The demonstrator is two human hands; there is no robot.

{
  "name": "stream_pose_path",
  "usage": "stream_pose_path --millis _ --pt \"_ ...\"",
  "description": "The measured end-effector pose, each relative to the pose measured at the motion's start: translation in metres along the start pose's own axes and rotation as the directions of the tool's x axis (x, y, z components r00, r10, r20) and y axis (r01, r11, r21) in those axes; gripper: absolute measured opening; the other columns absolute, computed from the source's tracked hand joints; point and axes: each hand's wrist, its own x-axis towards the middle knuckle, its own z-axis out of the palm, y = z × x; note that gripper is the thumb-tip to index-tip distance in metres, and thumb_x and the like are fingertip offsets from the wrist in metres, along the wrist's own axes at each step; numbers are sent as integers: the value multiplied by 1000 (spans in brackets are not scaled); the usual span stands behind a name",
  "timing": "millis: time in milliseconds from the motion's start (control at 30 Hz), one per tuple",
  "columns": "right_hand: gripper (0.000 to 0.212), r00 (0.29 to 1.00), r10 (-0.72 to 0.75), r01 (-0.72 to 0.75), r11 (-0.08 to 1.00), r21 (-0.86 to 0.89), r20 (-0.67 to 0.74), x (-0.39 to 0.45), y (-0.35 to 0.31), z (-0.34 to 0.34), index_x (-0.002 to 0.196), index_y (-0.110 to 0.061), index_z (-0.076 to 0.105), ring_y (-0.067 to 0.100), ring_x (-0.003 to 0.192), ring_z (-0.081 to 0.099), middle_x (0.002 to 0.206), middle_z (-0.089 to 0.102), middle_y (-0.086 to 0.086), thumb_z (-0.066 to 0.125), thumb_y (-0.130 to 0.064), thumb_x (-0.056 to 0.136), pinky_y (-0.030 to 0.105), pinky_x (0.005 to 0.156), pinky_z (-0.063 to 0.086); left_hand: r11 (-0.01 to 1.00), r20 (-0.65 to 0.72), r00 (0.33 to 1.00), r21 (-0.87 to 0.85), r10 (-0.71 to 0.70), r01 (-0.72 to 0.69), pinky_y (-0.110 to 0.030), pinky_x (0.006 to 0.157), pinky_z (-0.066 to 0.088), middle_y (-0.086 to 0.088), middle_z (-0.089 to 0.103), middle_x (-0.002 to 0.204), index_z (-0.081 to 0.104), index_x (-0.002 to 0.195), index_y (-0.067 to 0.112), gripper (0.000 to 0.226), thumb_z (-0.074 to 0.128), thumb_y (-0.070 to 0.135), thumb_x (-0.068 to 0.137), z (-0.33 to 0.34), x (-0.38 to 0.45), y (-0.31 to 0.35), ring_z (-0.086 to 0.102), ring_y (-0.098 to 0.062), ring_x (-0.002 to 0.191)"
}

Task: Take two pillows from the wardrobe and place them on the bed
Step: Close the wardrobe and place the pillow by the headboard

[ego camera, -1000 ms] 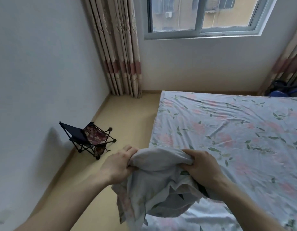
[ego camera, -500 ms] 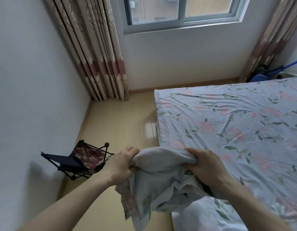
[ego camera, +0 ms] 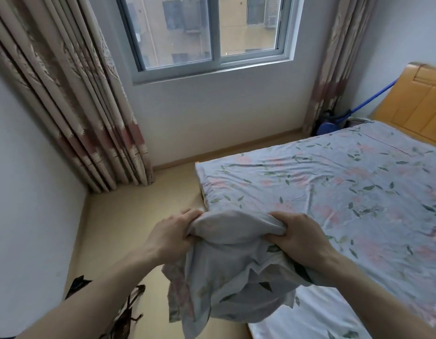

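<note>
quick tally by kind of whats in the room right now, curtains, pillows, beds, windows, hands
curtains: 2, one left and one right of the window
pillows: 1, gripped by both hands
beds: 1
windows: 1
hands: 2, left hand and right hand
total: 7

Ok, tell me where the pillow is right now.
In the head view, low and centre: the pillow hangs gripped between the left hand and right hand, at the bed's near-left corner.

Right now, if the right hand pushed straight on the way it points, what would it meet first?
The right hand points up and left across the pillow it grips. Beyond that, likely the bed corner, then bare floor; depth is unclear.
</note>
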Motion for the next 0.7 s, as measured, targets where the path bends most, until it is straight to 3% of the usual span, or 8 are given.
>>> stream_pose_path --millis 300,467,600,700 --pt "21 992 -112 112 994 -6 53 209 -1 12 81 -32 60 8 72 62 76 69 -16 73 -49 83 37 68 54 994 -98 990 -39 -103 99 -32 83 50 18 64 119 62 125 37 47 72 27 80 -46 132 -89 64 -15 108" --pt "21 982 -170 171 985 -2 87 310 -21 25 78 -54 51 6 74 60 79 67 -23 72 -51 82 33 68 50 988 -136 978 -7 -156 157 -38 81 53 22 62 117 57 126 42 45 70 32 84 -78 192 -149 65 -13 105" --pt "15 981 -177 179 984 -23 85 396 -30 42 87 -40 60 9 78 63 85 71 -20 70 -51 82 36 70 53 990 -143 980 -14 -139 139 -40 81 55 24 61 118 54 125 46 46 68 34 83 -99 255 -204 65 -13 105" --pt "23 984 -168 170 985 -31 50 455 -35 56 98 -35 66 11 83 65 90 73 -20 70 -50 82 38 72 55 995 -123 987 -12 -104 103 -42 81 55 24 60 117 54 125 46 46 65 35 81 -113 307 -248 66 -13 105"
